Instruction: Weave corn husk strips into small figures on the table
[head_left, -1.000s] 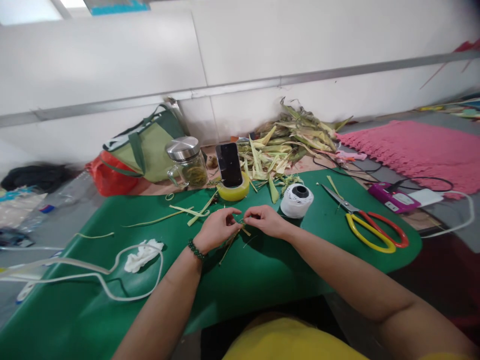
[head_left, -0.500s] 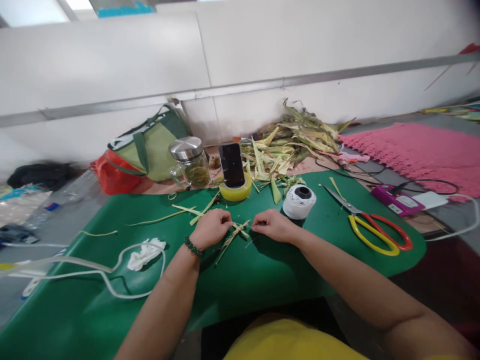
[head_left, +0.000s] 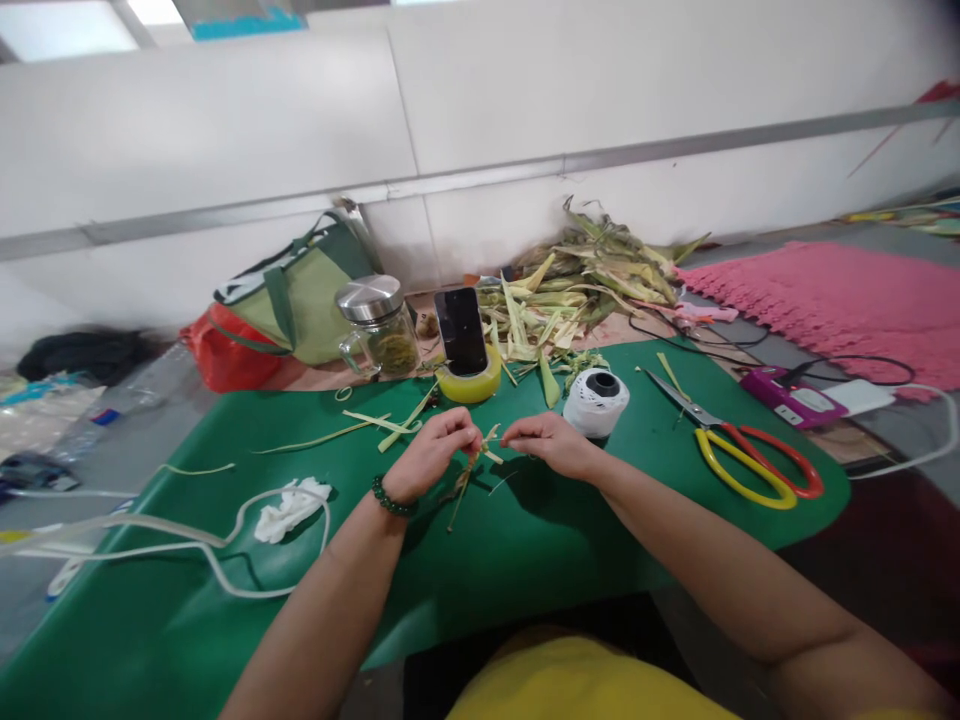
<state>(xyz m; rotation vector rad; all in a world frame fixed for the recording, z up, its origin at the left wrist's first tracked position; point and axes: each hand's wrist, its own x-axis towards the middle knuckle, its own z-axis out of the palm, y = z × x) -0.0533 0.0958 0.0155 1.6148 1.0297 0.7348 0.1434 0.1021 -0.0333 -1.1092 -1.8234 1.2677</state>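
My left hand (head_left: 437, 452), with a green bead bracelet at its wrist, is closed on a small knotted corn husk piece (head_left: 489, 456). Thin husk ends stick out of it to the right and downward. Close by on the right, my right hand (head_left: 551, 446) pinches a thin white thread that runs to the husk piece. A loose thread end (head_left: 502, 485) trails under the right fingers. Behind the right hand stands a spool of white thread (head_left: 592, 408). Loose husk strips (head_left: 401, 425) lie beyond the left hand.
On the green mat (head_left: 480, 590) are red-and-yellow-handled scissors (head_left: 750, 465), a crumpled white tissue (head_left: 291, 510) and a pale cable (head_left: 217, 560). A phone (head_left: 461, 332) leans behind a yellow tape roll (head_left: 471, 385). Further back are a glass jar (head_left: 379, 330) and a corn husk pile (head_left: 600, 265).
My left hand has moved slightly right and up with the husk piece, coming closer to my right hand. The husk piece has turned and is more covered by the left fingers.
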